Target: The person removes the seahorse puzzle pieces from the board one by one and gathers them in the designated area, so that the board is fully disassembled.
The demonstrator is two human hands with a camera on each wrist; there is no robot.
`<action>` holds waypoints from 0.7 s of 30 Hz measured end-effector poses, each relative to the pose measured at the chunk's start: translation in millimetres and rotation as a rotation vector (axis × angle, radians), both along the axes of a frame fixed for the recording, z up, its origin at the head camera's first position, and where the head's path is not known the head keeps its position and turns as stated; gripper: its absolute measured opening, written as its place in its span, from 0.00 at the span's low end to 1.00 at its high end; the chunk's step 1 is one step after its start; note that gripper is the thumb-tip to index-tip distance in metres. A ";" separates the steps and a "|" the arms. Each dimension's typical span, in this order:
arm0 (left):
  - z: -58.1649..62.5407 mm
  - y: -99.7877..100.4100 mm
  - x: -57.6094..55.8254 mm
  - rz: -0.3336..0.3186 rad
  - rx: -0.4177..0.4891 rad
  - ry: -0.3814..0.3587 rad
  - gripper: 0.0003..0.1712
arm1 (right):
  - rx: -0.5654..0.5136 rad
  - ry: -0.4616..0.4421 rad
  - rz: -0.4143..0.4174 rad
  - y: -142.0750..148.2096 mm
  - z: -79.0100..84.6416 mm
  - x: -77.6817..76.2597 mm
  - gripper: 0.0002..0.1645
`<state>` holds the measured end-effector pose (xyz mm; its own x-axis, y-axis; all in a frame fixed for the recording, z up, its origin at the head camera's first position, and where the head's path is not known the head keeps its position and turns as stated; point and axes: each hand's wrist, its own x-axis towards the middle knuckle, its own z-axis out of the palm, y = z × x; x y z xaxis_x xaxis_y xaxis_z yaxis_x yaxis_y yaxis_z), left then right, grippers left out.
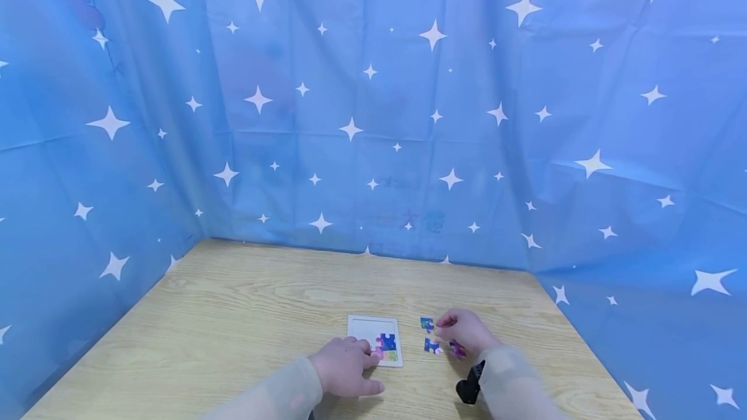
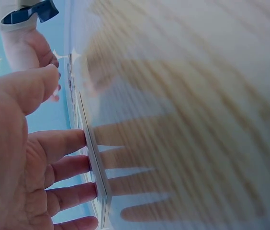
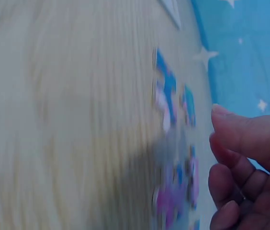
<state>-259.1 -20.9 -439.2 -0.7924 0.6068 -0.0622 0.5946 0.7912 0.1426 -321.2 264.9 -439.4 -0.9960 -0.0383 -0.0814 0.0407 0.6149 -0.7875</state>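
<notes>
A small white puzzle tray [image 1: 363, 327] lies on the table with a few joined puzzle pieces [image 1: 388, 343] in blue, pink and yellow in its near right corner. My left hand [image 1: 345, 367] rests with fairly straight fingers at the tray's near left side; in the left wrist view the fingertips touch its edge [image 2: 93, 158]. My right hand [image 1: 467, 330] hovers over loose puzzle pieces right of the tray, its fingers loosely bent. Around it lie a blue-green piece [image 1: 427, 324], a blue-and-white piece [image 1: 432, 346] and purple-pink piecework [image 3: 171, 196]. Between its thumb and fingers nothing shows in the right wrist view.
The light wooden table [image 1: 251, 316] extends well to the left of the tray. Blue curtains [image 1: 373, 96] with white stars hang behind and at both sides. A black device [image 1: 470, 384] is strapped at the right wrist.
</notes>
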 end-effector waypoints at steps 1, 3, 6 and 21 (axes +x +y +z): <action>0.0 0.0 0.1 0.002 0.001 -0.004 0.36 | -0.012 -0.001 0.005 -4.2 0.3 -0.2 0.07; 0.7 0.1 0.5 0.007 0.002 -0.015 0.36 | -0.027 -0.008 0.019 -12.7 0.7 -1.5 0.07; 1.6 0.2 1.1 0.016 0.012 -0.026 0.36 | -0.048 -0.016 0.035 -25.6 -0.9 -4.7 0.08; -1.9 0.4 -2.9 0.001 0.014 -0.015 0.36 | 0.054 0.045 0.161 -79.5 -5.4 -14.1 0.04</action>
